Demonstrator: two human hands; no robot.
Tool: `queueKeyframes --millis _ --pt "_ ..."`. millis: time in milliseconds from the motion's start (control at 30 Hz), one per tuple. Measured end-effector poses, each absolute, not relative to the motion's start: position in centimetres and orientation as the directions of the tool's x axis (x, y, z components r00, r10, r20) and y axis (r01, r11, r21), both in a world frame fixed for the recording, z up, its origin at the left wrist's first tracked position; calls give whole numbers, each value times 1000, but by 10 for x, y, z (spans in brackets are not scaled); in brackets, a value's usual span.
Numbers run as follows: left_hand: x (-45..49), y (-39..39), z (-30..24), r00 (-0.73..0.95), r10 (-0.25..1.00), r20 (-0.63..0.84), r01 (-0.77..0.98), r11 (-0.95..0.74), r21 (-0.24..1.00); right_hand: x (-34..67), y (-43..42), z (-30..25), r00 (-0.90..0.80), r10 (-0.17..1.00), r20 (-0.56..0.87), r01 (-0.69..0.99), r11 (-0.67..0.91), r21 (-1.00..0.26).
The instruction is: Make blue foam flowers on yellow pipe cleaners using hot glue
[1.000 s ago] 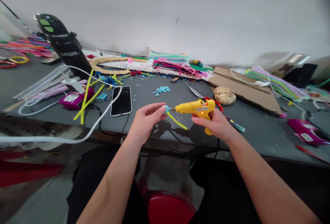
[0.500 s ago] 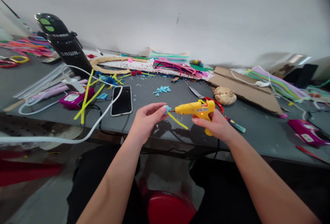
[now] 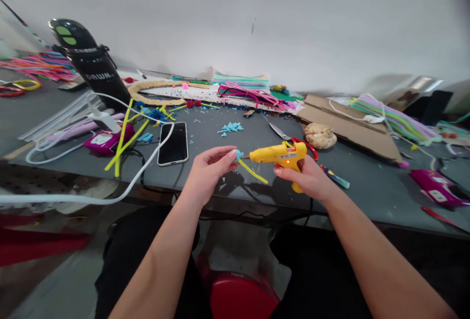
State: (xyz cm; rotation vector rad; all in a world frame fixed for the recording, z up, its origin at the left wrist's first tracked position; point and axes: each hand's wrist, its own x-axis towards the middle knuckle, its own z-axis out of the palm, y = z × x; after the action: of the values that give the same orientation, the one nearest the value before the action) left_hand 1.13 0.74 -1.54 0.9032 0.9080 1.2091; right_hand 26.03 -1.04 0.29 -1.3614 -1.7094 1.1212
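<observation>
Between thumb and fingers, my left hand (image 3: 212,168) pinches a small light-blue flower (image 3: 239,155) on a yellow-green pipe-cleaner stem (image 3: 254,171), which points down to the right. My right hand (image 3: 306,177) is wrapped round a yellow hot glue gun (image 3: 279,154) with an orange light lit on its side. The gun's nozzle points left and is at the blue flower; whether it touches cannot be made out. Beyond my hands, a small heap of light-blue pieces (image 3: 231,128) lies on the grey table (image 3: 209,118).
Left stand a black bottle (image 3: 99,74), a phone (image 3: 174,144), a white cable (image 3: 125,194) and crossed yellow-green pipe cleaners (image 3: 123,138). Red-handled scissors (image 3: 306,148), a pale lumpy object (image 3: 320,136), cardboard (image 3: 352,130) and a magenta box (image 3: 438,188) lie to the right.
</observation>
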Motion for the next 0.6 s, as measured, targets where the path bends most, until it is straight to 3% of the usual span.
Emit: queueKeyframes --millis 600 --pt "12 7 -16 141 986 -86 -338 130 932 260 -15 9 -239 970 37 444 144 -884"
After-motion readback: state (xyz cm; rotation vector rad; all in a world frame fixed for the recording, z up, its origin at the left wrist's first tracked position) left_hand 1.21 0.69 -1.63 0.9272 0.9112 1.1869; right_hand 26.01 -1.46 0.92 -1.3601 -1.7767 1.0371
